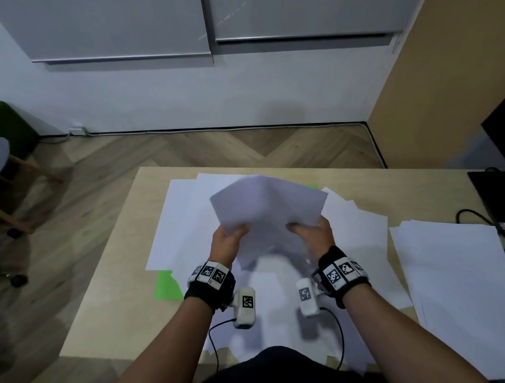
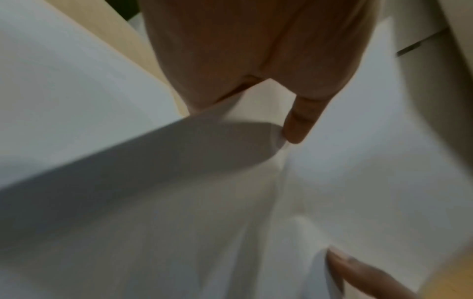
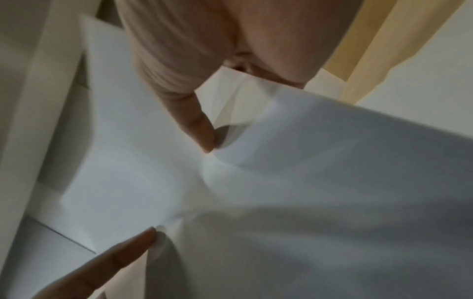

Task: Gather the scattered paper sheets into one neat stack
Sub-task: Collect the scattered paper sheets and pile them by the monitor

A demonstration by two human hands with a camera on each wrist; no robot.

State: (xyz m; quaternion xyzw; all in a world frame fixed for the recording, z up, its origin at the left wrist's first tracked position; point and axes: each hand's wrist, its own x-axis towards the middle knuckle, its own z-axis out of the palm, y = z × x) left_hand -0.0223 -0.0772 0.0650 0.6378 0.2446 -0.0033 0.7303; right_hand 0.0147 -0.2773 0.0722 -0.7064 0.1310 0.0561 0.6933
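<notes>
Both hands hold a bundle of white paper sheets (image 1: 267, 208) lifted above the wooden table (image 1: 120, 282). My left hand (image 1: 230, 238) grips the bundle's left edge and my right hand (image 1: 311, 232) grips its right edge. In the left wrist view the thumb (image 2: 297, 125) presses on the paper bundle (image 2: 153, 182). The right wrist view shows the thumb (image 3: 202, 131) pinching the bent sheets (image 3: 307, 172). More loose white sheets (image 1: 183, 222) lie spread on the table under the bundle. A separate white stack (image 1: 455, 284) lies at the right.
A green sheet (image 1: 166, 286) pokes out from under the papers at the left, another green corner (image 1: 312, 187) behind the bundle. Black cables (image 1: 481, 215) and a dark device (image 1: 491, 188) sit at the table's right edge. A chair (image 1: 5, 182) stands on the floor at the left.
</notes>
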